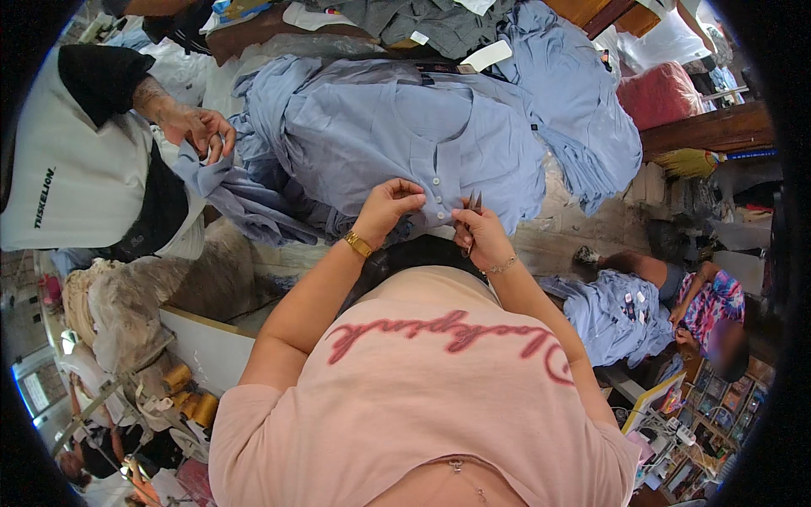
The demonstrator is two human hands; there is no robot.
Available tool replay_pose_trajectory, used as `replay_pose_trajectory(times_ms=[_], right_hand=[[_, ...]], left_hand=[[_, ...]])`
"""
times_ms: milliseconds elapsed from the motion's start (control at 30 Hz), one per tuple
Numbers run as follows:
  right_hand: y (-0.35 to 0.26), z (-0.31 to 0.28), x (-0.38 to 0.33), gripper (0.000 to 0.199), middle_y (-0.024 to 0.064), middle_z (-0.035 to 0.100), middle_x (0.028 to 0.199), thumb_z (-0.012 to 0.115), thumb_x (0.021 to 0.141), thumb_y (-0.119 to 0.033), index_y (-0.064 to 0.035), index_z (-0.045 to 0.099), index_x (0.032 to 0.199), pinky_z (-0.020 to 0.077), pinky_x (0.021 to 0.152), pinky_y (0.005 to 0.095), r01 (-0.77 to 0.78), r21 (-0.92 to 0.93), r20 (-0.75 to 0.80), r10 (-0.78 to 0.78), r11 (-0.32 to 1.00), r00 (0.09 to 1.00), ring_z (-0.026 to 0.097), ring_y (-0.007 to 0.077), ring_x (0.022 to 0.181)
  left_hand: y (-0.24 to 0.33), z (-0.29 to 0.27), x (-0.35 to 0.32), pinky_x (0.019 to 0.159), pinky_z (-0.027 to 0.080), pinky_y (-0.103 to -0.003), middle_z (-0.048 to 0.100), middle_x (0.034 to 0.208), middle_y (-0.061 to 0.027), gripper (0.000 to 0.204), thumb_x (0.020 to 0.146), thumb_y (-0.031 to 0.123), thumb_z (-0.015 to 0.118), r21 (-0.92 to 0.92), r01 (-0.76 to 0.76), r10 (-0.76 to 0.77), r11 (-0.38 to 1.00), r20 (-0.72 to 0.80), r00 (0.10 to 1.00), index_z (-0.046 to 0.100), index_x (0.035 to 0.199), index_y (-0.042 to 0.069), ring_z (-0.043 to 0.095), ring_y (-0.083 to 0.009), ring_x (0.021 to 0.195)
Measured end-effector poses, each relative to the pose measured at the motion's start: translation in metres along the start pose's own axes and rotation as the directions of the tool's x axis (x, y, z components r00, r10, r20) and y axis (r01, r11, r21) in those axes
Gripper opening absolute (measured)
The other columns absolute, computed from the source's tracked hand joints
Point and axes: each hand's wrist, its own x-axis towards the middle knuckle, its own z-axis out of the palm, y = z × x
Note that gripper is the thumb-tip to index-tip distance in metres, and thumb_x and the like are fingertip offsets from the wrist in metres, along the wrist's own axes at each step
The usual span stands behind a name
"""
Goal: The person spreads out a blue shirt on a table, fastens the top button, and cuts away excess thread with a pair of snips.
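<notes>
A light blue shirt lies spread over a pile of like garments in front of me, its round neckline and white-buttoned placket facing up. My left hand, with a gold watch at the wrist, is pinched closed at the left side of the placket. What its fingertips hold is too small to make out. To the right of the placket, my right hand is closed round a pair of thread snips, the pointed blades sticking up past the fingers. Its fingertips touch the shirt's edge by the lowest buttons.
At the left, a co-worker's hand holds a bunched blue garment. More blue shirts are heaped at the right. Grey cloth lies behind. A seated person at the far right handles another pile of blue garments.
</notes>
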Motion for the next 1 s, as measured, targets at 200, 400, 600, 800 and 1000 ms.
replay_pose_trajectory(times_ms=[200,400,600,800,1000], right_hand=[[0.002,-0.001,0.001,0.012,-0.0024,0.042,0.057,0.057,0.081,-0.006,-0.0087,0.047,0.088,0.0288,0.037,0.0220,0.073,0.066,-0.059,-0.069,0.995,0.996,0.037,0.0074,0.040],[0.005,-0.004,0.002,0.014,-0.0016,0.044,0.060,0.057,0.081,-0.006,-0.0086,0.047,0.090,0.0304,0.038,0.0217,0.051,0.039,-0.081,-0.048,0.998,0.996,0.039,0.0084,0.041],[0.008,-0.006,0.003,0.015,-0.0012,0.045,0.061,0.058,0.081,-0.006,-0.0082,0.046,0.090,0.0312,0.039,0.0220,0.037,0.043,-0.080,-0.034,0.998,0.996,0.039,0.0086,0.042],[0.006,-0.006,0.004,0.011,-0.0019,0.043,0.056,0.057,0.080,-0.008,-0.0056,0.050,0.087,0.0314,0.039,0.0224,0.082,-0.046,-0.048,-0.085,0.996,0.995,0.039,0.0080,0.041],[0.001,-0.001,0.005,0.009,-0.0025,0.044,0.056,0.055,0.080,-0.008,-0.0056,0.051,0.088,0.0310,0.039,0.0208,0.151,-0.202,0.026,-0.149,0.968,0.988,0.038,0.0071,0.041]], left_hand=[[0.003,-0.003,0.003,0.068,0.043,-0.021,0.057,0.078,-0.0013,0.016,0.072,0.003,0.068,0.024,-0.058,0.057,0.998,0.054,0.997,0.056,0.082,0.004,0.053,-0.0088,0.072],[0.001,-0.005,0.001,0.066,0.044,-0.022,0.056,0.078,-0.0018,0.016,0.073,0.004,0.068,0.014,-0.005,0.004,1.000,0.096,0.995,0.055,0.083,0.003,0.053,-0.0096,0.071],[-0.004,-0.009,0.001,0.066,0.044,-0.022,0.056,0.077,-0.0015,0.020,0.073,0.004,0.067,0.053,0.038,-0.044,0.998,0.121,0.992,0.054,0.089,0.002,0.053,-0.0097,0.070],[-0.008,-0.008,0.002,0.068,0.045,-0.022,0.056,0.079,-0.0021,0.031,0.074,0.007,0.066,0.014,0.174,-0.175,0.985,0.072,0.982,0.052,0.100,-0.001,0.053,-0.0102,0.076],[0.011,-0.005,0.014,0.067,0.043,-0.024,0.058,0.085,-0.0002,0.028,0.078,0.025,0.063,0.033,0.280,-0.282,0.959,0.150,0.948,0.058,0.097,0.004,0.053,-0.0100,0.080]])
